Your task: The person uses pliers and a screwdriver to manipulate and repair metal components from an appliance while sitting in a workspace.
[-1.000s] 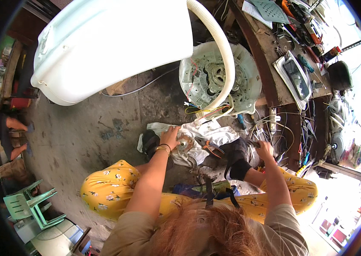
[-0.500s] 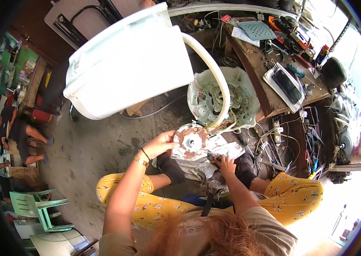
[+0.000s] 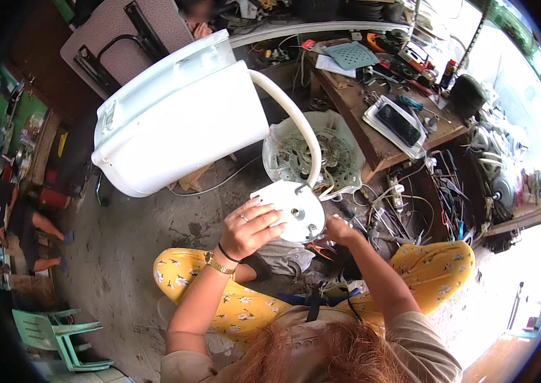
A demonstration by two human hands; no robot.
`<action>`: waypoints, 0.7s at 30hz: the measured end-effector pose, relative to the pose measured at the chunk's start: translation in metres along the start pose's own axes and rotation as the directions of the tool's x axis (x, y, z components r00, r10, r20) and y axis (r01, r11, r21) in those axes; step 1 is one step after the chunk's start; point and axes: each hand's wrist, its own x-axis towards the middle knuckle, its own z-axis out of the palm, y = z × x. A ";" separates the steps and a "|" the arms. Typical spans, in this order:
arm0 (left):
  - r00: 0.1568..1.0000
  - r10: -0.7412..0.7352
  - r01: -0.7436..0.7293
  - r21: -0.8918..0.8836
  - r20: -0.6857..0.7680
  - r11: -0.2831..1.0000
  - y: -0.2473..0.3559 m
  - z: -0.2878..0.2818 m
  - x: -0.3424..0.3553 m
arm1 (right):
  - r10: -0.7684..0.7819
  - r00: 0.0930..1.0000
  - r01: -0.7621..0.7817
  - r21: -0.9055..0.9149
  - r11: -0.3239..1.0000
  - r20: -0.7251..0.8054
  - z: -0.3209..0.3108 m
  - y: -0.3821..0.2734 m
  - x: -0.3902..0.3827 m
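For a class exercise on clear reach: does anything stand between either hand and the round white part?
Nothing visible does. The left hand is directly on the left side of the round white part. The right hand is at its lower right edge, with no object seen between; whether they touch is unclear.

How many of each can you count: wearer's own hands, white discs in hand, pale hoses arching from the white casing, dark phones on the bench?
Left hand and right hand: 2
Held white disc: 1
Pale hose: 1
Dark phone: 1
Total: 5
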 end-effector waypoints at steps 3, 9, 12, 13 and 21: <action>0.986 0.164 -0.162 0.095 -0.012 0.982 0.007 -0.004 0.009 | -0.291 0.942 0.186 0.457 0.870 0.170 0.039 -0.088 -0.074; 0.973 0.229 -0.226 0.128 -0.010 0.966 0.014 -0.003 0.011 | -0.465 0.885 0.421 0.471 0.775 -0.024 0.047 -0.117 -0.132; 0.989 0.143 -0.136 0.151 -0.040 0.979 0.019 -0.005 0.015 | -0.550 0.834 0.513 0.439 0.738 -0.051 0.052 -0.117 -0.144; 0.990 0.142 -0.137 0.134 -0.026 0.981 0.017 -0.006 0.009 | -0.536 0.842 0.511 0.413 0.754 -0.064 0.058 -0.122 -0.152; 0.642 -0.765 0.439 -0.840 0.044 0.320 0.051 0.018 -0.017 | -0.614 0.780 0.616 0.321 0.719 -0.121 0.071 -0.121 -0.166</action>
